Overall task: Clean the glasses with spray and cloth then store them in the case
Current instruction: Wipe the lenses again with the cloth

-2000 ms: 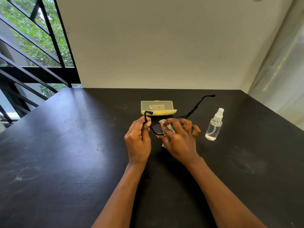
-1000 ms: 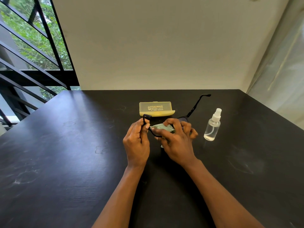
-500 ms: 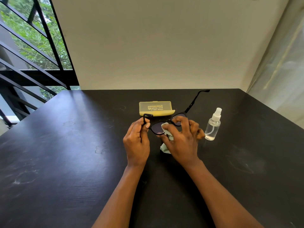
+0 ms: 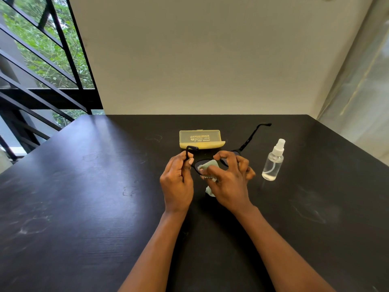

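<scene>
Above the dark bench point(image 4: 84, 207), the left hand point(image 4: 177, 182) pinches the glasses point(image 4: 248, 141) by one temple near the closed case point(image 4: 200, 139) while the right hand point(image 4: 228, 180) pinches the cloth point(image 4: 207, 165) onto a lens, best rubbed lightly in small circles, spray bottle point(image 4: 273, 162) standing rightward.

Both forearms reach forward side by side. The left hand point(image 4: 177, 182) pinches with curled fingers; the right hand point(image 4: 228, 182) arches, fingers bent, thumb pressing.
</scene>
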